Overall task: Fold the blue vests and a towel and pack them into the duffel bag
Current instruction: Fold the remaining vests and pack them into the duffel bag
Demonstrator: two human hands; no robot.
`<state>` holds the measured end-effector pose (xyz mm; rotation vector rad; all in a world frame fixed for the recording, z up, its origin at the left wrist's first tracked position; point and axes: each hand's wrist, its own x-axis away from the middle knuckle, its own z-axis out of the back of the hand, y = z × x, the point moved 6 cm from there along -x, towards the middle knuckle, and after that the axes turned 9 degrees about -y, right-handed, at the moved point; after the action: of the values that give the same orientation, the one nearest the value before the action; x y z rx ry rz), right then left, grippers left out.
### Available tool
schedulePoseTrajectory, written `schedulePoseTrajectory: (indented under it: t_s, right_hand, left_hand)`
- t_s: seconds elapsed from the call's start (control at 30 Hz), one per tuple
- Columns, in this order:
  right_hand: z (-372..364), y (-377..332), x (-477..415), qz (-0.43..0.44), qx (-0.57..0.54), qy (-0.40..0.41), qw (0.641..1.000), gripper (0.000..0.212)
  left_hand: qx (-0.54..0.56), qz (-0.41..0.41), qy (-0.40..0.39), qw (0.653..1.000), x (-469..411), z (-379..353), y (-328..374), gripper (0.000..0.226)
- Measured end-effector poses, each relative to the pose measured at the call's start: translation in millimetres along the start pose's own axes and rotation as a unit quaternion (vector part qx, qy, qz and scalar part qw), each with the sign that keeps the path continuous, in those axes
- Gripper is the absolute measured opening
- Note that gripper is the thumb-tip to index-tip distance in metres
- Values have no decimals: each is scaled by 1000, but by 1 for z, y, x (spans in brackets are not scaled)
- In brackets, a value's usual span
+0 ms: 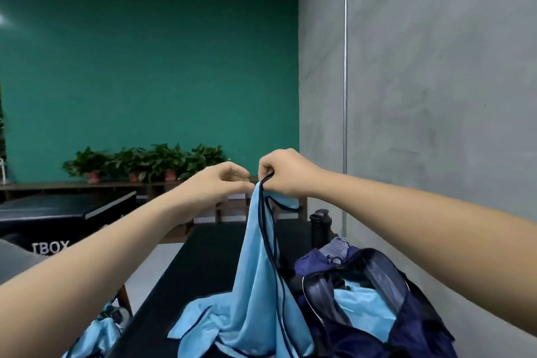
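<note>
Aloft, the right hand [286, 174] grips the blue vest [255, 285]; left hand [220, 182] pinches it, blurred

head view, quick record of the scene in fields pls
vest: light blue, lifted by its top, lower part heaped on table
right hand: grips vest's top
left hand: pinches vest beside it
bag: open, right of vest, blue cloth inside
bottle: dark, upright behind bag
second vest: lower left, below table edge

The blue vest [255, 264] is smooth, slightly glossy cloth; the duffel bag [406, 325] matt fabric; the right wall [436, 96] rough grey plaster.
</note>
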<state>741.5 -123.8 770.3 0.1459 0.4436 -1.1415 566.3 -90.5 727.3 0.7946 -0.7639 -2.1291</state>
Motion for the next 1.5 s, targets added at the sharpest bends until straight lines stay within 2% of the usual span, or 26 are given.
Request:
schedulePoseTrajectory:
  t_s: [0.07,0.13,0.27,0.43,0.6,0.7,0.77,0.83,0.97,1.1,1.23,1.5]
  right_hand:
    - [11,-12,-5,5,38,24,999,9]
    - [22,-20,-11,13,60,44,997,11]
    - [47,-27,-19,27,44,61,997,13]
    - [78,-12,-23,-11,19,70,997,17]
    - [96,5,-25,-47,-32,91,994,10]
    - [98,6,-30,-62,-44,97,992,17]
    - [100,5,-32,-70,-47,104,991,22]
    - [101,3,-35,-72,-43,109,991,23]
    - [99,-1,-36,-75,-17,103,992,22]
    - [95,-2,-36,-70,-2,91,993,22]
    - [97,7,-31,-72,-8,89,993,21]
    - [112,41,-23,-82,-37,76,993,11]
  left_hand:
    - [-23,-16,-14,1000,-3,-13,21,40]
    - [-90,-24,35,995,-8,-11,35,35]
    - [-172,-32,137,975,-7,4,52,8]
    - [-212,-14,177,961,3,25,47,14]
    - [-131,0,150,980,18,22,31,15]
    - [-90,14,87,992,33,-15,21,37]
    - [-118,37,25,992,42,-48,4,49]
    - [-154,68,-15,986,49,-75,-20,52]
    - [-135,115,-53,983,51,-119,-67,54]
    - [-109,116,-64,985,50,-150,-92,42]
    - [-101,128,-59,985,50,-148,-113,29]
    - [-79,163,37,983,55,-56,-129,21]
